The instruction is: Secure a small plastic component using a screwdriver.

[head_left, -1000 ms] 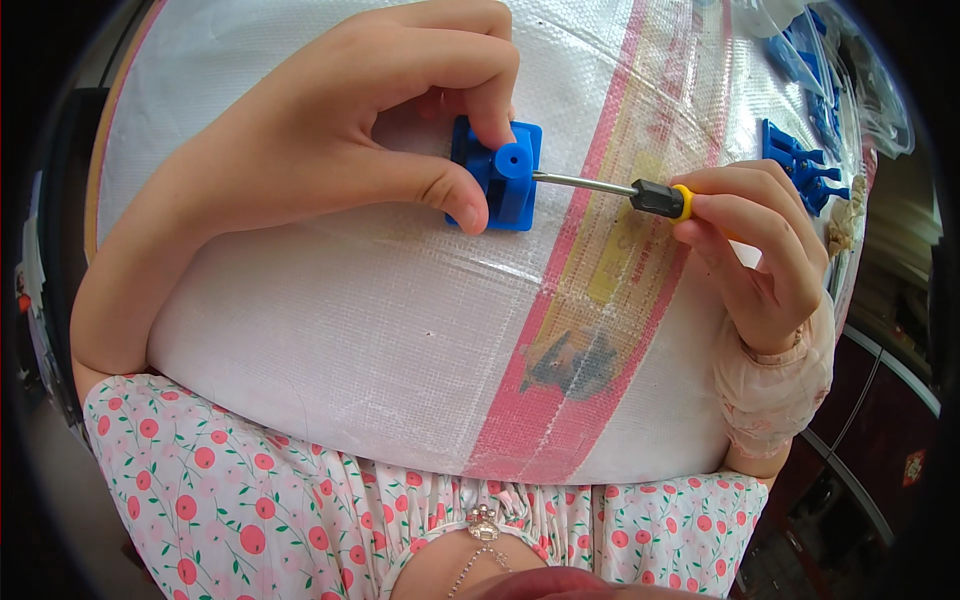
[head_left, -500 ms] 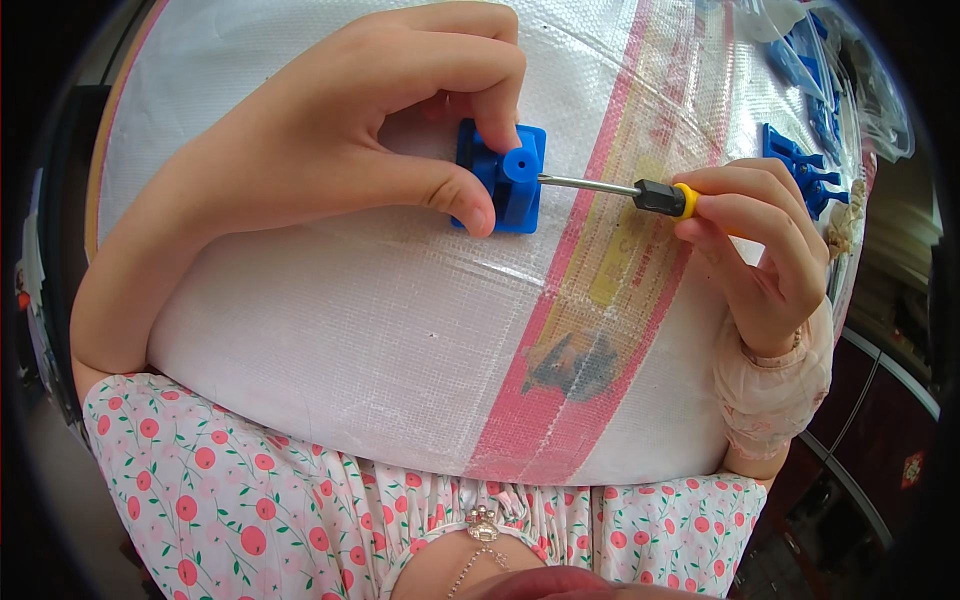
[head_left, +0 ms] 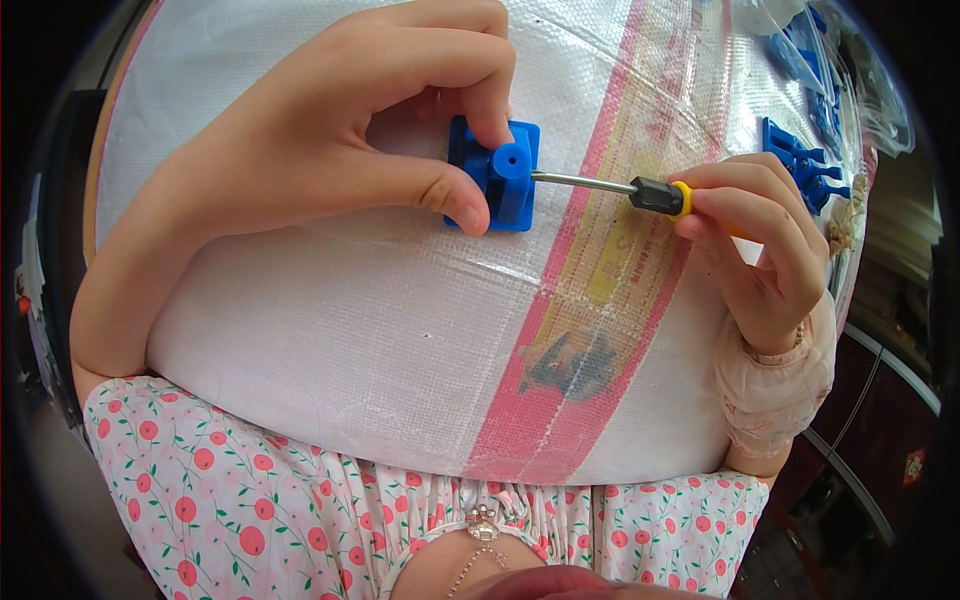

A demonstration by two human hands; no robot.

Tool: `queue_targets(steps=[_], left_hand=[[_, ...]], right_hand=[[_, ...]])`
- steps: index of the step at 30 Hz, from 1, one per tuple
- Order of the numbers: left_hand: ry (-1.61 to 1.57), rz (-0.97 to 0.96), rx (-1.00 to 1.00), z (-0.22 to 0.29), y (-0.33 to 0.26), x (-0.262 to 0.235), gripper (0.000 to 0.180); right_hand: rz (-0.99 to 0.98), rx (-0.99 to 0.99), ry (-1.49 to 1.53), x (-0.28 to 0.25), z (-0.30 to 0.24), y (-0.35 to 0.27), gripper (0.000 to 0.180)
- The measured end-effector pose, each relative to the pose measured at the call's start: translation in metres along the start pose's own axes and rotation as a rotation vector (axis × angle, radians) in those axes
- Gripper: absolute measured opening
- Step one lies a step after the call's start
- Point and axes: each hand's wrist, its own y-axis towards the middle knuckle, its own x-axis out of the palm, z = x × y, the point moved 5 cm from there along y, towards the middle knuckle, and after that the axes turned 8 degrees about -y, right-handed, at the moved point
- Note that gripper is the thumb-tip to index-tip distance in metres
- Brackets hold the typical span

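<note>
From here my left fingers (head_left: 488,105) pinch the blue part (head_left: 515,195); my right fingers (head_left: 748,206) grip the screwdriver (head_left: 655,195), tip at the part's side.

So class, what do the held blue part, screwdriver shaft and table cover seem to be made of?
Held blue part: probably moulded plastic, smooth, uniformly coloured. Screwdriver shaft: likely steel, polished, with a silvery shine. Table cover: apparently woven plastic, glossy, showing a fine grid.
</note>
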Motion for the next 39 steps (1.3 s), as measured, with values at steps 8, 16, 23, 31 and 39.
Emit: queue_targets(steps=[8,16,23,31,39], left_hand=[[0.108,0.021,0.067,0.004,-0.001,0.000,0.041],[-0.059,-0.040,-0.008,0.007,0.003,-0.001,0.032],[-0.019,-0.037,-0.047,0.006,0.003,-0.001,0.033],[0.063,0.094,0.087,-0.002,-0.005,0.000,0.047],[0.203,0.098,0.070,-0.001,-0.004,0.000,0.051]], right_hand=[[-0.013,0.036,0.005,0.000,0.001,-0.002,0.022],[0.002,-0.011,0.004,-0.001,0.001,-0.001,0.022],[-0.019,0.022,0.006,0.000,-0.001,-0.001,0.024],[0.012,-0.045,-0.060,0.000,-0.002,-0.003,0.025],[-0.027,-0.105,-0.186,-0.002,-0.002,-0.007,0.027]])
